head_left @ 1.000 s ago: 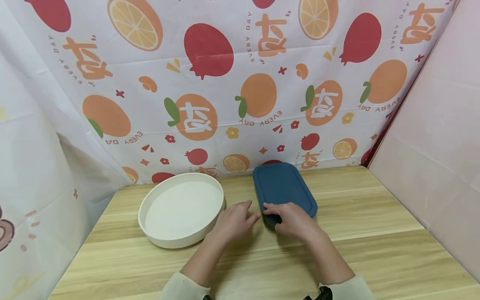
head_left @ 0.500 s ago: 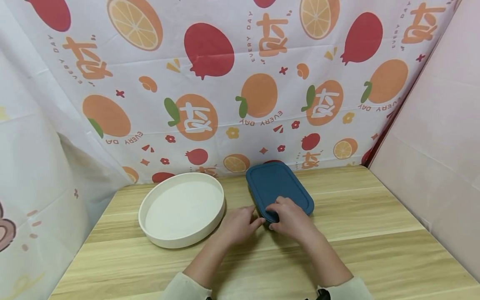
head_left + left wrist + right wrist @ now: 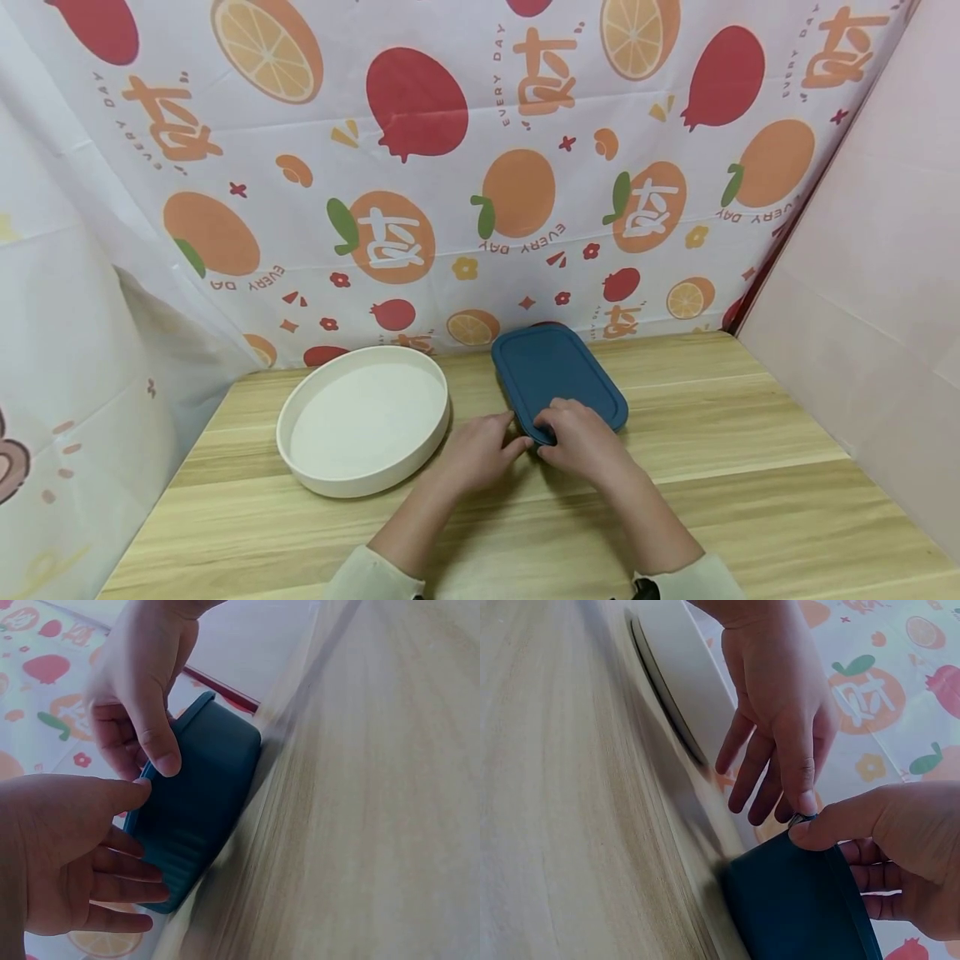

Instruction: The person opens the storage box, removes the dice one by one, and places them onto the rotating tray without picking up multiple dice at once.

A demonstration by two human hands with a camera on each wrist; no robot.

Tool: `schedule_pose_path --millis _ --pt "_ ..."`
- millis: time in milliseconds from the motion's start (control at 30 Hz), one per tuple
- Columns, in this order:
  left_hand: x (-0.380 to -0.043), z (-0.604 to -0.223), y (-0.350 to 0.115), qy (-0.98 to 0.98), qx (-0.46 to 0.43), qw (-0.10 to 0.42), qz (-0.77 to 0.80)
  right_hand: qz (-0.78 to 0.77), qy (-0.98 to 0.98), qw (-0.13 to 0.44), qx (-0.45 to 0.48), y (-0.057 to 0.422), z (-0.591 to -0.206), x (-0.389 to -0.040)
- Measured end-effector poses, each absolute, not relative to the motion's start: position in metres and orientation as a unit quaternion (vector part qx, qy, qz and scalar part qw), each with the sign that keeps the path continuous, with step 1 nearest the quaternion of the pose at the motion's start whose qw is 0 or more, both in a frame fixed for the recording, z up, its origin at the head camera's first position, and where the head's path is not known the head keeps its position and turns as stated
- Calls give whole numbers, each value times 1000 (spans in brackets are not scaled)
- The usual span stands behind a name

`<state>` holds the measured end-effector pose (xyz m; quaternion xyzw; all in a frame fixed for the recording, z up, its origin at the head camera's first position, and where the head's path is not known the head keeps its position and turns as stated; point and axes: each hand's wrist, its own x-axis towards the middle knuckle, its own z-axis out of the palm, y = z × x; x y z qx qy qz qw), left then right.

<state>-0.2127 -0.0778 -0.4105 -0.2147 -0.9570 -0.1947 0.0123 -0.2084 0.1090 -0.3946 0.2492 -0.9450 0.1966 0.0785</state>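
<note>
A dark blue rectangular food container [image 3: 206, 780] stands on the wooden table, covered by a matching flat lid [image 3: 551, 367] with a raised rim. My right hand [image 3: 583, 442] pinches the lid's near left corner. In the left wrist view its thumb presses on the container's wall by the rim, while its other fingers curl over the top. My left hand [image 3: 476, 450] is at the container's left side, its thumb tip right at the lid's edge and its other fingers loosely extended along the wall. The container's inside is hidden under the lid.
A round, shallow cream tray [image 3: 435, 446] stands to the left, close to my left hand. Behind the wooden table [image 3: 750, 467] hangs a fruit-print cloth [image 3: 465, 208]. Pale cloth walls [image 3: 877, 275] rise at both sides.
The container has shifted slightly left. My right fingers have curled over the lid's corner, and my left hand has come down and in against the container. In the last half second little has moved.
</note>
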Motion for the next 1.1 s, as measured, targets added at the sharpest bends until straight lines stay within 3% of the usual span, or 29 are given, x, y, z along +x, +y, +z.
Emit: schedule_pose_path --millis 1100 --pt "-213 -415 -77 -954 -206 14 -217 195 -945 89 248 113 -394 -208"
